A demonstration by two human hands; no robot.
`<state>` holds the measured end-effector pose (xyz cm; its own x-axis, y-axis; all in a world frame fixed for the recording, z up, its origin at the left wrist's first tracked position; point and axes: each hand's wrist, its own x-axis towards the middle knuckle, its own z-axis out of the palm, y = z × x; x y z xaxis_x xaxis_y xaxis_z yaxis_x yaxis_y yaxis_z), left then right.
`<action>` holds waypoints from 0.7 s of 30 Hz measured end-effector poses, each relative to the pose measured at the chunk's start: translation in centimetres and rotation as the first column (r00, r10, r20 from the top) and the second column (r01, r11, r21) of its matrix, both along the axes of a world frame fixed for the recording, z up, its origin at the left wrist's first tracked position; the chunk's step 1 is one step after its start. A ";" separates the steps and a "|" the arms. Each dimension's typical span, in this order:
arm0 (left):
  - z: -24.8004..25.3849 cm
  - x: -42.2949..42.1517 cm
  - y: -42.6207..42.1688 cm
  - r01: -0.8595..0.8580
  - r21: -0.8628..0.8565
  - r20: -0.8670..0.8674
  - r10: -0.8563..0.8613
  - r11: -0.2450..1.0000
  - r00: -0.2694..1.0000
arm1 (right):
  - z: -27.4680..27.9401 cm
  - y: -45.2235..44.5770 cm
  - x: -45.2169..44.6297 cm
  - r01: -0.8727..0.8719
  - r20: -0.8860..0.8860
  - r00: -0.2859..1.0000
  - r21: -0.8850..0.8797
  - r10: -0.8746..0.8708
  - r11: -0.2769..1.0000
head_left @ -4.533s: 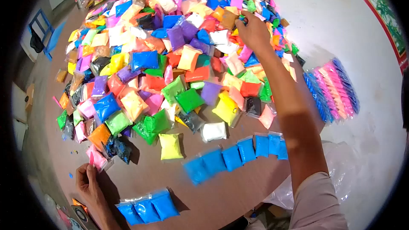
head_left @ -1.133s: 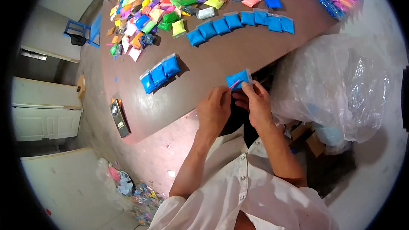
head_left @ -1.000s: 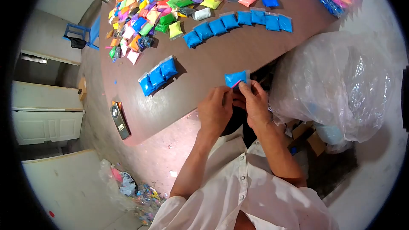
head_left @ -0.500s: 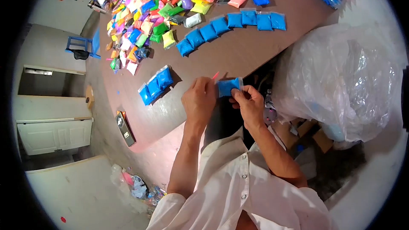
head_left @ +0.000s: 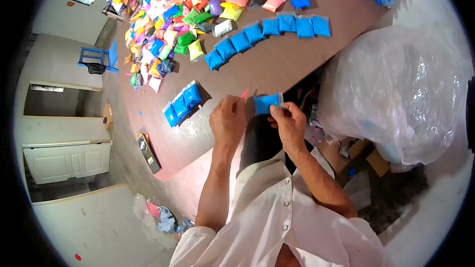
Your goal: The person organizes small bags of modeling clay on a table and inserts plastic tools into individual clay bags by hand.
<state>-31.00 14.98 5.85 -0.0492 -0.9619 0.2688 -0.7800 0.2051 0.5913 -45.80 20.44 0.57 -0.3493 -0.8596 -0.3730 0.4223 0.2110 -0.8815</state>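
My right hand (head_left: 288,124) pinches a small clear packet with blue filling (head_left: 266,104) by its right end, thumb on top. Close to the packet's left end is my left hand (head_left: 227,118), its fingers curled closed. A thin red pointed thing (head_left: 245,94) sticks up from that hand; the rest of it is hidden in the fingers. Beyond my left hand, a short overlapping row of blue packets (head_left: 182,103) lies on the brown table (head_left: 252,71). Farther back, several more blue packets (head_left: 240,41) form a curved line.
A big heap of many-coloured packets (head_left: 188,20) covers the far left of the table. A black box (head_left: 149,153) lies at the left edge. To the right bulges a large clear plastic bag (head_left: 391,94). A blue chair (head_left: 101,55) stands beyond the table.
The view has shifted slightly. My right hand still holds the blue packet, and my left hand has drawn a little away from its left end.
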 end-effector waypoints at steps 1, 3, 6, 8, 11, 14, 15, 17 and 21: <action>0.1 -0.4 0.9 -0.001 0.013 0.004 0.001 1.000 1.000 | 0.0 0.3 0.1 -0.008 -0.023 1.000 0.015 0.008 1.000; 0.2 -2.2 2.4 0.098 -0.006 -0.038 -0.098 0.995 0.994 | 0.0 0.2 0.1 -0.005 0.035 0.999 0.028 0.004 1.000; -0.8 -2.4 2.8 0.116 -0.038 0.014 -0.115 0.993 0.993 | 0.1 0.3 0.4 0.017 0.121 0.992 0.028 -0.020 0.999; -1.1 -1.8 2.3 0.092 -0.066 0.015 -0.091 0.994 0.996 | 0.3 0.3 0.3 0.034 0.148 0.988 0.013 -0.035 0.999; -2.2 1.2 0.6 -0.022 -0.076 0.002 0.022 0.997 1.000 | 1.1 0.0 0.3 0.048 0.136 0.989 0.077 -0.059 0.996; 0.2 0.5 1.9 -0.010 -0.040 -0.044 0.008 0.999 0.999 | 0.6 0.8 0.3 0.029 0.177 0.983 0.125 -0.051 0.992; 0.5 -0.3 2.5 0.017 -0.058 -0.074 -0.021 0.998 0.997 | 0.3 0.5 0.4 0.039 0.169 0.984 0.124 -0.059 0.992; -0.6 -1.7 3.5 0.105 -0.132 -0.038 -0.110 0.986 0.993 | 0.2 0.1 0.4 0.047 0.158 0.985 0.113 -0.065 0.992; -2.5 -0.5 1.9 0.042 -0.117 0.036 -0.039 0.992 0.999 | 0.6 0.3 0.1 0.038 0.137 0.989 0.080 -0.049 0.996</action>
